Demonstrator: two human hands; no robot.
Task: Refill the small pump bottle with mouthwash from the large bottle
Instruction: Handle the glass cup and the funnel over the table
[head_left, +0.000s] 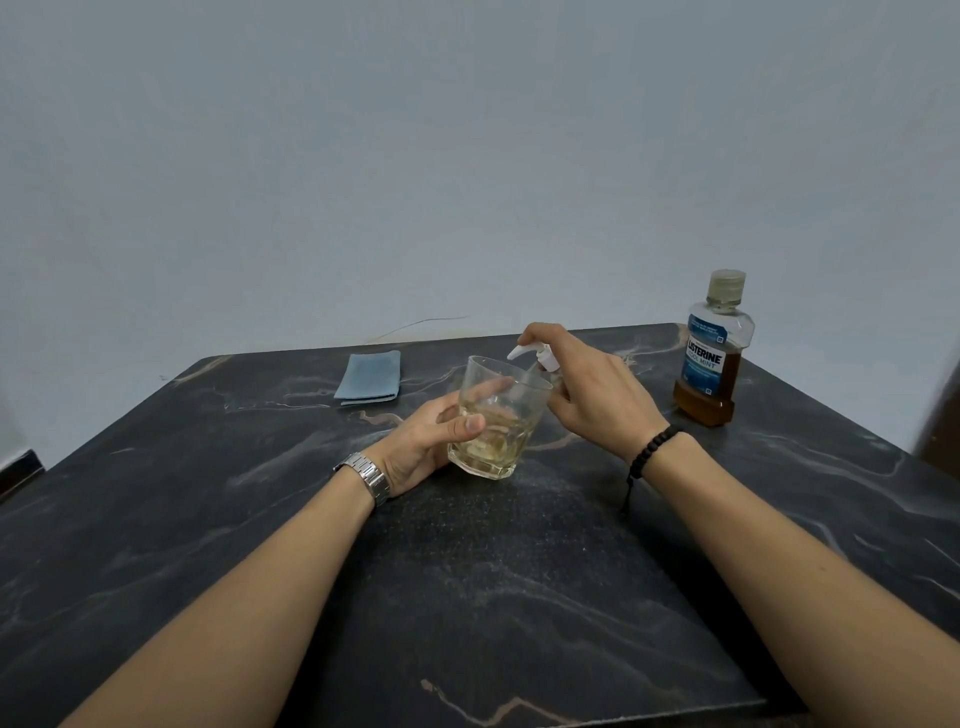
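Two hands were at work on the dark marbled table (519, 597). The left hand (426, 441), a metal watch (366, 475) on its wrist, gripped the one clear glass tumbler (496, 421), tilted toward the right, thumb across its near side and fingers wrapped behind. A little pale yellowish liquid sat in its base. The right hand (592, 395), one black bead bracelet (649, 449) at the wrist, grasped the small pump bottle (543, 361) just beyond the tumbler's rim, forefinger on top of the white pump head, nozzle pointing left over the glass. The bottle's body was mostly hidden behind hand and tumbler. One large mouthwash bottle (711, 353) stood upright, capped, at the far right, amber liquid low inside. One folded blue cloth (370, 376) lay at the far left.
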